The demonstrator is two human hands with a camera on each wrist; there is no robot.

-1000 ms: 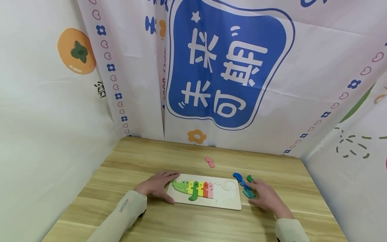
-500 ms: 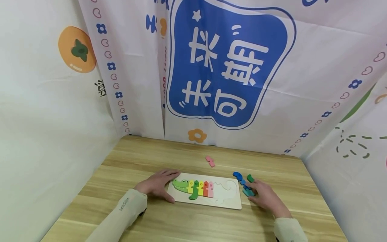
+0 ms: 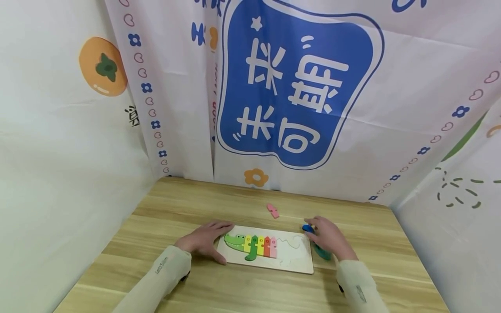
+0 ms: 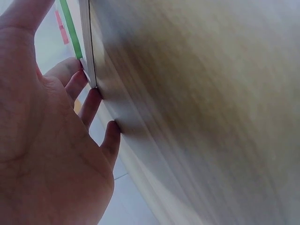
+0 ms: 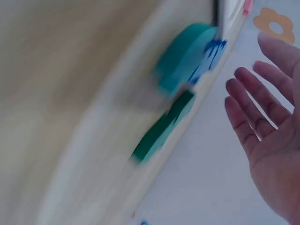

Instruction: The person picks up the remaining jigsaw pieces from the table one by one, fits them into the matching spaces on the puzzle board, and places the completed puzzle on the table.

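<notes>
My left hand spans the left end of a wooden puzzle board, fingertips at its far corner and thumb at the near one. In the left wrist view its relaxed fingers touch the board's edge. A crocodile head and coloured body pieces lie in the board's left half. My right hand hovers over loose pieces beside the board's right end, fingers loosely extended, holding nothing. Below it show a blue piece and a teal piece; the green piece is visible in the right wrist view.
A pink puzzle piece lies on the wooden table behind the board. Printed cloth walls enclose the table at the back and on both sides.
My right hand has moved left and away from me, from the teal and green pieces to above the blue one. The left hand and board have stayed put.
</notes>
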